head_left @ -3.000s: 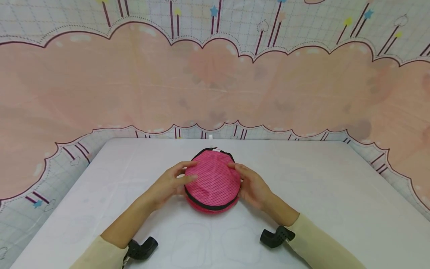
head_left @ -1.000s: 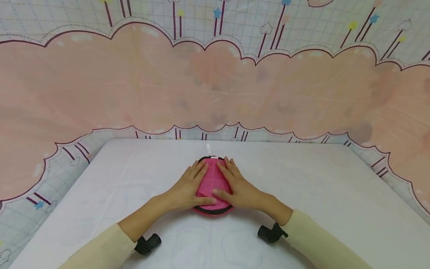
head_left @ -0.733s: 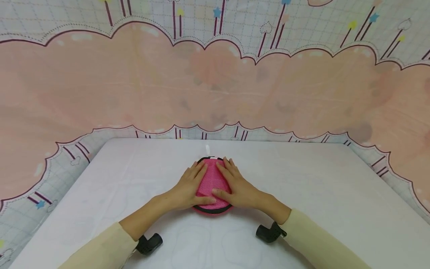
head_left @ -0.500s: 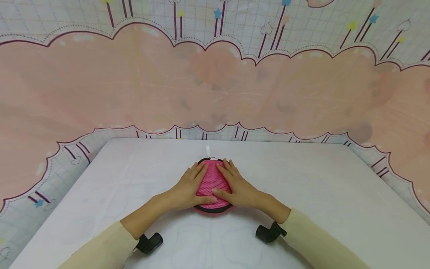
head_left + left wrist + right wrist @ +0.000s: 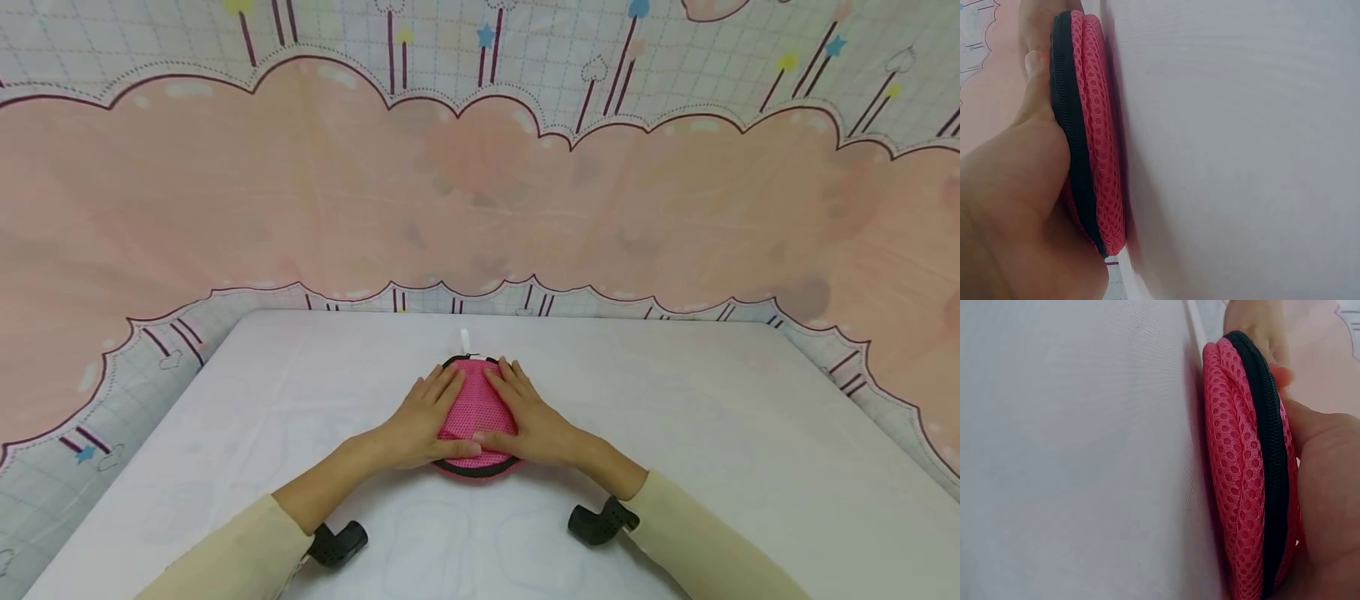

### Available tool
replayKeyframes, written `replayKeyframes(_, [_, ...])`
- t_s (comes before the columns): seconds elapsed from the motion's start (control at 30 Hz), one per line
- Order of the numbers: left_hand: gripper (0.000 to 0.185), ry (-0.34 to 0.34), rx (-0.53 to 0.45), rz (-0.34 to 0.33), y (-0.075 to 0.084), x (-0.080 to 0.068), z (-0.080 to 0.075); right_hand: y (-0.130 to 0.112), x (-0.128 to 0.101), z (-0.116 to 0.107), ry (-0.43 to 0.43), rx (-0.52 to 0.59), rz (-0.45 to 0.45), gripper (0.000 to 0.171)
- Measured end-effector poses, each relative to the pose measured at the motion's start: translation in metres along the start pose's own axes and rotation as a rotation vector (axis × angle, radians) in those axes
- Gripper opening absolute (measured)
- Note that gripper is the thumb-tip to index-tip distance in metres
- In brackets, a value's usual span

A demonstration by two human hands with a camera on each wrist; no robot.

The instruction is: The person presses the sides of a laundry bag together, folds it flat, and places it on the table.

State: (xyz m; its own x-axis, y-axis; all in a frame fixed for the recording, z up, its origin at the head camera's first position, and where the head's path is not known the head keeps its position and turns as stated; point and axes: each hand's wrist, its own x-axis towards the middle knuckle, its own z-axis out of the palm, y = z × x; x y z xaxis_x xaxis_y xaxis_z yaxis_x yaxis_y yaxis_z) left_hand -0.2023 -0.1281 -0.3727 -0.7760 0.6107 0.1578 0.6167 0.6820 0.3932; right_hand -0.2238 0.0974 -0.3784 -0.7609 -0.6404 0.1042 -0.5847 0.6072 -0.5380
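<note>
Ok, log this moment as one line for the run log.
left hand: pressing flat on pink mesh pouch | right hand: pressing flat on it | pouch: flattened on white table, black zipper round edge

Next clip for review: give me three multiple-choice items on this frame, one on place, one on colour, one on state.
1. Where does the pink mesh pouch lie?
A. on the white table
B. lifted in the air
C. on the floor

2. What colour is its zipper band?
A. white
B. black
C. yellow

3. How do the left hand and right hand lie?
A. clenched fists
B. off the pouch
C. flat, pressing it

Key: 1 A, both wrist views show it against the tabletop; 2 B, a dark band edges the mesh; 3 C, straight fingers lie on top.
</note>
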Motion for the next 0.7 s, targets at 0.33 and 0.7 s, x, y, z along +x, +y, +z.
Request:
replayKeyframes(0.33, [0.097, -0.018, 0.03, -0.024, -0.0026, 0.0002, 0.0051, 0.0039, -0.0004, 0.0017, -0.01, 0.044, 0.028, 0.096])
replayKeyframes(0.7, [0.1, -0.04, 0.034, -0.015, -0.0039, -0.0025, 0.0039, 0.0025, -0.0014, 0.0028, -0.029, 0.062, 0.045, 0.097])
